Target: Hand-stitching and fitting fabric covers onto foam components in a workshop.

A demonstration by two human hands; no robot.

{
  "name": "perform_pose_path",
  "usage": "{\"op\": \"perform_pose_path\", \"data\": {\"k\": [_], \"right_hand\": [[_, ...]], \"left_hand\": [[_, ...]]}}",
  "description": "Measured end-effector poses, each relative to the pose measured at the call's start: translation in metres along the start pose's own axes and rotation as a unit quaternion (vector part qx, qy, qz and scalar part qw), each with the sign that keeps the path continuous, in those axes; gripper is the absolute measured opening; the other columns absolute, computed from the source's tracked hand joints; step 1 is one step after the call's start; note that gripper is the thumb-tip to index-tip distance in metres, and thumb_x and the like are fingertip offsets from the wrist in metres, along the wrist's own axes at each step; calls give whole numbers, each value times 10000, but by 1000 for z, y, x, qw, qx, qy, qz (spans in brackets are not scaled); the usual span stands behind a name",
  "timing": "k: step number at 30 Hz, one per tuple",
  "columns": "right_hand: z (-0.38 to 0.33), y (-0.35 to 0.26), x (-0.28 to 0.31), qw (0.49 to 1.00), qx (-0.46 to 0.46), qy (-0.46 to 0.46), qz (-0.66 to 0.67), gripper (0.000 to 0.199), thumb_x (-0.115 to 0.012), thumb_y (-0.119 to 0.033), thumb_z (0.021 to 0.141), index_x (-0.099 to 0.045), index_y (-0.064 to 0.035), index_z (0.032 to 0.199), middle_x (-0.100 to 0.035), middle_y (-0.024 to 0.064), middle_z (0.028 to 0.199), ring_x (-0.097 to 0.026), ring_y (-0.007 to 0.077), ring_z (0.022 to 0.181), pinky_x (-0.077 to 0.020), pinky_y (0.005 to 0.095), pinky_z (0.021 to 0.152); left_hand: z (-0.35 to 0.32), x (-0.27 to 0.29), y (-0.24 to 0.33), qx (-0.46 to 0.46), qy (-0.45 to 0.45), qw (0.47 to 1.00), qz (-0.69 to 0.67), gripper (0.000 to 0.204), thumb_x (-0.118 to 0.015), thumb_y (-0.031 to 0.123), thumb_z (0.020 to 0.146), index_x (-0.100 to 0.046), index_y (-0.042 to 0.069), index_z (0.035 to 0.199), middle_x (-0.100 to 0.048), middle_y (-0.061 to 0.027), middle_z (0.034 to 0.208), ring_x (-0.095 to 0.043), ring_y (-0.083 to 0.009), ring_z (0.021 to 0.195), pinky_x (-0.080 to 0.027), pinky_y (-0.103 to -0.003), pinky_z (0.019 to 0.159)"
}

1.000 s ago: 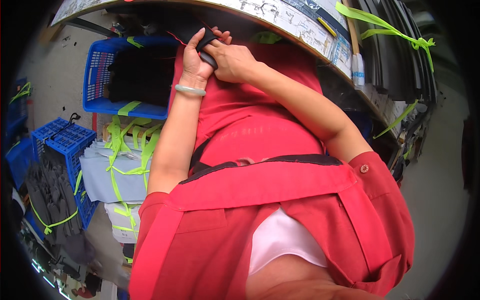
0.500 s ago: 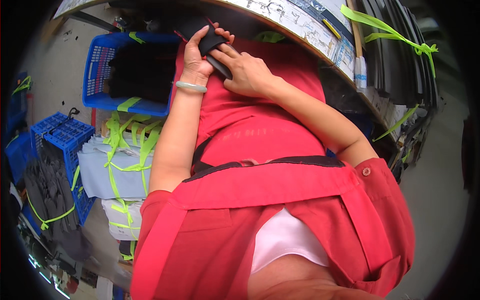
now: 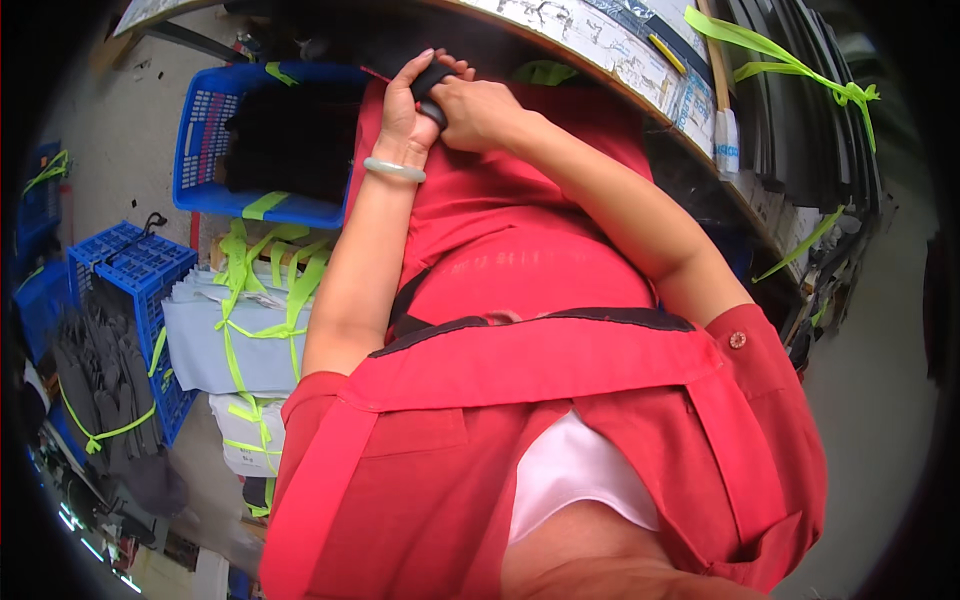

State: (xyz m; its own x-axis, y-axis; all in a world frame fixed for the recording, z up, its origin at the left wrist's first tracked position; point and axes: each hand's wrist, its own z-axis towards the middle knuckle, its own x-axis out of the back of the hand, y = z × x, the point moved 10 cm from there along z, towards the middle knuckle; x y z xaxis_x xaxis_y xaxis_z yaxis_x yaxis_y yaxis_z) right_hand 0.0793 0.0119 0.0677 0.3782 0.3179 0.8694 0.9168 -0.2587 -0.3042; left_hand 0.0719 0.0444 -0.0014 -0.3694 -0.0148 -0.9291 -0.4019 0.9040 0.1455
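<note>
Black strip piece [image 3: 432, 82] sat at 12 o'clock, against your red apron | your left hand [image 3: 408, 115] closed around it, bracing it | your right hand [image 3: 482, 108] pinched its 3 o'clock end, apparently to steady it | blue crate [image 3: 205, 150] lay at 10 o'clock.

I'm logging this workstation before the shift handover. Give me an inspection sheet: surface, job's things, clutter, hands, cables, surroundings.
Surface: curved pale table edge carrying printed sheets, at the top.
Job's things: small black flat piece, held between both hands at the table edge.
Clutter: yellow pencil on the sheets; dark strips tied with green tape at right.
Hands: left hand, wearing a pale green bangle, wrapped round the piece; right hand gripping it too.
Cables: nothing seen.
Surroundings: blue plastic crate of black pieces; grey bundles tied with green tape; blue lattice crates on the floor.
</note>
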Motion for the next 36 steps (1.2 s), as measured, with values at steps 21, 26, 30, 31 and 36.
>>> {"op": "perform_pose_path", "data": {"k": [21,26,30,31,36], "right_hand": [[-13,-2,6,999,16,20,24,348,-604,-190,719,-632,-47,1035,-654,157,1032,-659,342,906,-542,443,774],[-14,-3,4,1000,14,5,15,274,-621,-183,684,-638,-8,894,-670,185,861,-661,357,820,-541,442,704],[-2,-14,2,996,40,-73,9,309,-655,-240,669,-634,-7,872,-677,186,897,-664,346,802,-546,427,695],[-13,-15,6,997,59,-51,5,399,-668,-245,682,-607,-17,1003,-655,176,1063,-660,332,827,-548,419,704],[-68,-16,23,986,121,114,6,371,-631,-152,765,-549,-48,1112,-632,120,1112,-653,317,806,-548,398,658]], "left_hand": [[-7,-7,7,0,17,1000,-20,232,-609,200,899,-593,-11,993,-641,-146,1001,-614,-334,1023,-464,-495,988],[-1,4,7,-13,15,1000,-21,131,-628,135,871,-611,19,928,-653,-109,860,-638,-270,876,-508,-462,915],[1,9,13,-3,19,1000,-11,111,-622,91,854,-598,22,938,-647,-96,830,-637,-244,833,-506,-456,920],[-1,8,11,0,19,1000,-8,142,-617,87,852,-582,14,968,-645,-100,844,-638,-248,834,-497,-459,930],[-5,-3,6,33,-16,997,-65,167,-613,65,844,-563,-10,984,-638,-103,875,-637,-253,841,-486,-465,944]]}}
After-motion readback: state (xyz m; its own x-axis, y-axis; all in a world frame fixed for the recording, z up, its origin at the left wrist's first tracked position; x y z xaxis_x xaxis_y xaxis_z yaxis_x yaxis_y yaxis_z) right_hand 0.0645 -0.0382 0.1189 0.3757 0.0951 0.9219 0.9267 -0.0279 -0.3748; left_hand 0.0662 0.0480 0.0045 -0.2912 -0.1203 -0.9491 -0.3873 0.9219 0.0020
